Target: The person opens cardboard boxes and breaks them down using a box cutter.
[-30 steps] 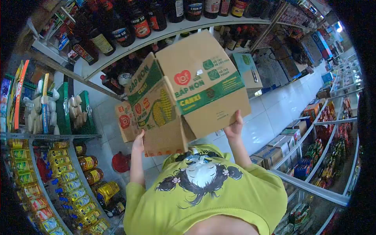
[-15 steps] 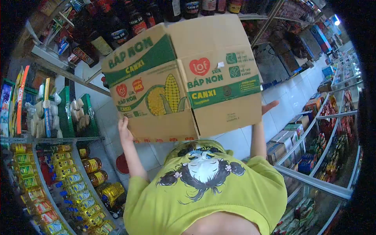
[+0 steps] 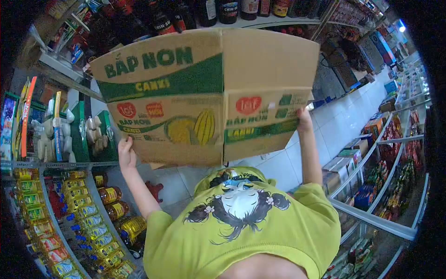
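A large brown cardboard box (image 3: 186, 107) with green print and a corn picture is held up in front of my chest, its flaps standing upward. Two of its side panels face me, with a vertical corner between them. My left hand (image 3: 126, 151) grips the lower left edge, fingers partly behind the cardboard. On the opposite side, my right hand (image 3: 304, 121) is closed on the right edge of the box. The far sides and the inside of the box are hidden from me.
Dark sauce bottles (image 3: 228, 13) line a shelf behind the box. Cooking oil bottles (image 3: 88, 218) fill racks at lower left. To the right is a metal-framed glass shelf unit (image 3: 371, 216) with packets. A red object (image 3: 154, 189) is on the tiled floor (image 3: 179, 179).
The box has turned and its left panel has swung wider to the left. My right hand, spread at the right side before, now grips that edge. My left hand has shifted left.
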`<state>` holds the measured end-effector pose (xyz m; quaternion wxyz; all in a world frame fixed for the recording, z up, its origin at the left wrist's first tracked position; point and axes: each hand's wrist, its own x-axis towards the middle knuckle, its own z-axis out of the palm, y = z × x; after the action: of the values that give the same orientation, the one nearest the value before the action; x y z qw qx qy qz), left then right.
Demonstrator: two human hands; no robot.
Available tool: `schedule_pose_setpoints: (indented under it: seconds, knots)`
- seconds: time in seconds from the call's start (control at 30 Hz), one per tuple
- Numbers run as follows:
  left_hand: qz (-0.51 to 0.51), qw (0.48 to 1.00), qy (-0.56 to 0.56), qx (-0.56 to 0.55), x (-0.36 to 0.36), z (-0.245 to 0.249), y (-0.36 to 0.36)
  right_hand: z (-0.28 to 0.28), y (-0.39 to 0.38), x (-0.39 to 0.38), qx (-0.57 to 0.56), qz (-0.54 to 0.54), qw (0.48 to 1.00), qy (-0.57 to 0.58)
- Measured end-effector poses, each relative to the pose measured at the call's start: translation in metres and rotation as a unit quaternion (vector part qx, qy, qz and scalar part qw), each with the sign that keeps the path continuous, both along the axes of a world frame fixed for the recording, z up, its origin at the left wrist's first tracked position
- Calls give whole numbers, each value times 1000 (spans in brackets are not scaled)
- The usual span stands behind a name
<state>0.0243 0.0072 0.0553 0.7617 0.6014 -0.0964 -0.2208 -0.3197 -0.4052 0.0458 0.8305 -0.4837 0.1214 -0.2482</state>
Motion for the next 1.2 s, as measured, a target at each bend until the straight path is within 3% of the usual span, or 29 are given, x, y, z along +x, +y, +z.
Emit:
schedule_pose_setpoints:
  seconds: [0.07, 0.17, 0.23, 0.27, 0.3, 0.47, 0.53, 0.77, 0.83, 0.93, 1.0, 1.2]
  knots:
    - [-21, 997, -3, -72, 18, -26, 3, -11, 7, 2, 2, 24, 994, -106]
    - [-46, 996, -31, -75, 20, -7, -22, -7, 3, 18, -10, 49, 990, -132]
    - [-69, 988, -45, -130, 44, -36, -31, -2, 7, 27, -22, 76, 985, -153]
    - [-151, 973, -30, -173, 76, -73, -25, 0, 9, 29, -28, 91, 982, -163]
    - [-232, 949, -15, -214, 84, -75, -27, 2, 9, 34, -34, 107, 979, -173]
    - [-194, 958, -28, -211, 71, -76, -47, 3, 21, 42, -48, 186, 958, -212]
    - [-178, 963, -25, -202, 146, -55, -110, -1, 36, 48, -43, 214, 950, -223]
    - [-144, 971, -34, -188, 35, -46, -183, 3, 44, 87, -56, 293, 914, -274]
    - [-139, 972, -35, -186, 48, -36, -162, 7, 41, 113, -62, 311, 904, -286]
    - [-133, 974, -37, -181, -24, -42, -108, -10, 34, 117, -32, 352, 896, -269]
    - [-124, 975, -39, -180, -27, -35, -101, -25, 31, 123, 1, 388, 889, -245]
    - [-92, 979, -55, -173, -64, -18, -129, -53, 60, 169, -89, 480, 834, -257]
